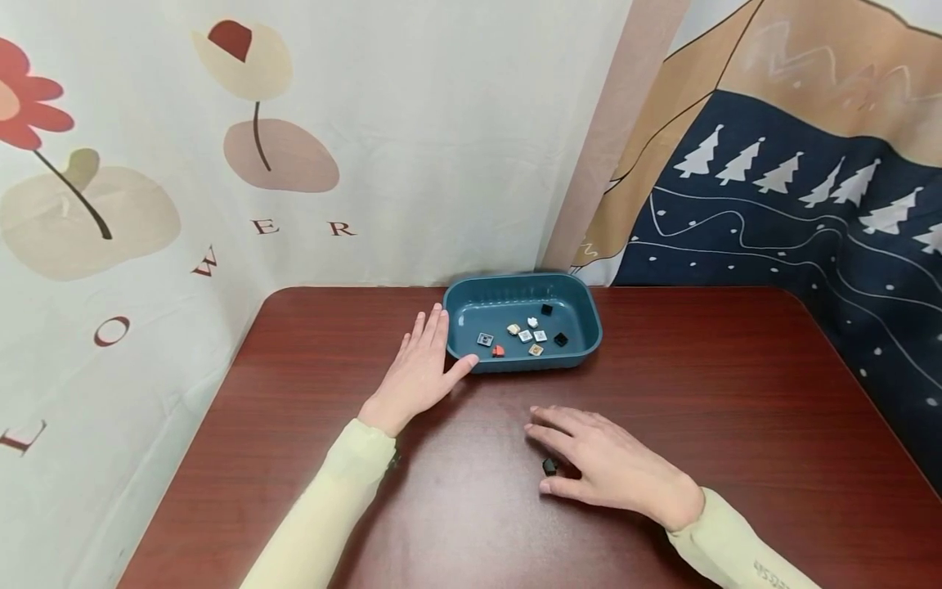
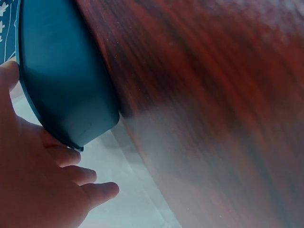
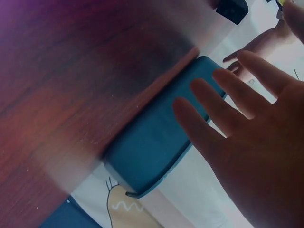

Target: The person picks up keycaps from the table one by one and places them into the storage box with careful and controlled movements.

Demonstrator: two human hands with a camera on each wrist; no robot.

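Note:
A teal plastic basin (image 1: 524,365) stands at the far side of the table, with several small toy pieces on its floor. My left hand (image 1: 419,372) lies along its left end, fingers straight, the thumb at the near left corner of the rim. In the left wrist view the fingertips are right at the basin's rim. My right hand (image 1: 611,458) is spread over the table, nearer to me than the basin. A small black block (image 1: 549,467) shows between its thumb and forefinger, apart from both in the right wrist view (image 3: 232,10).
In the basin are an orange-red piece (image 1: 498,351), a grey square piece (image 1: 485,339), a tan one (image 1: 536,350) and several white and black ones. The dark red wooden table (image 1: 721,368) meets printed curtains (image 1: 441,147) at the back.

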